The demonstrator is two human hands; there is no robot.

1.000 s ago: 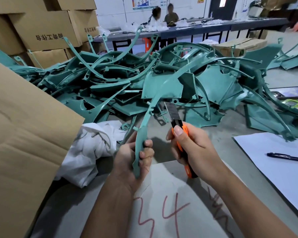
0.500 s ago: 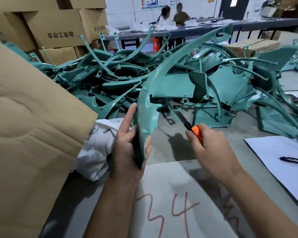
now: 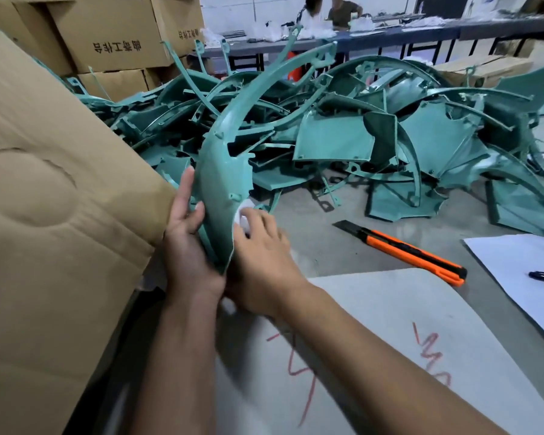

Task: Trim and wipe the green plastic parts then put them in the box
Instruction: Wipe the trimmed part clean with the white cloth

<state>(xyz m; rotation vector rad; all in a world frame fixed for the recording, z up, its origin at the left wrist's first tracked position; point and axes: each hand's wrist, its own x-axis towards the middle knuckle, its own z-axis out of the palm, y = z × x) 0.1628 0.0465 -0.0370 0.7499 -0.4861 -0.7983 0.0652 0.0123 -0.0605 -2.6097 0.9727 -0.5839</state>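
- Head view: a workshop with a grey worktable [image 3: 343,255]; stacked cartons [image 3: 113,36] stand behind a heap of green plastic parts [image 3: 374,136].
- The left hand [image 3: 186,243] grips the lower end of a curved green part [image 3: 223,171], held upright just beside the cardboard box [image 3: 60,199].
- The right hand [image 3: 261,255] presses a white cloth [image 3: 244,213] against the part; the utility knife [image 3: 409,251] lies apart on the table.
- Wipe well, I judge: brace firmly and follow the curve in long strokes.
- Carton print reads mirrored and unclear; red scrawl on the board [image 3: 390,340] may be "34".
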